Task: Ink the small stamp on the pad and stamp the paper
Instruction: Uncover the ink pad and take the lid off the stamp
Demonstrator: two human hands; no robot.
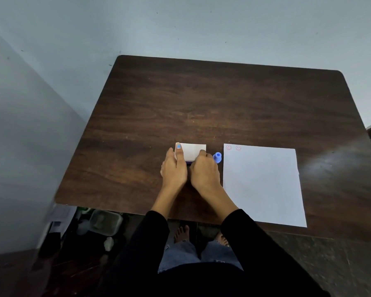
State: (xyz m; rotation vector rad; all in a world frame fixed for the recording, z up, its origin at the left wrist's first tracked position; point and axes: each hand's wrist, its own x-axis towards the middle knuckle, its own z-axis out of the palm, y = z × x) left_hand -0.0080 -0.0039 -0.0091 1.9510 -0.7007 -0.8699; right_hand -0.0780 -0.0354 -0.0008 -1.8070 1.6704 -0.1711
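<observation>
A small blue stamp (217,157) stands upright on the dark wooden table (201,99), between the ink pad and the paper. The ink pad (191,151) is a white rectangular case with a purple edge showing at its near side. My left hand (174,168) grips its left side, one finger laid along the left edge. My right hand (205,170) holds its right near corner, just left of the stamp. The white paper (263,185) lies to the right, with two red smiley prints at its far left corner.
The table stands against a pale blue wall, with its near edge just in front of me. Under its left side sit a clear plastic container (104,221) and other clutter. My feet and jeans show below the table edge.
</observation>
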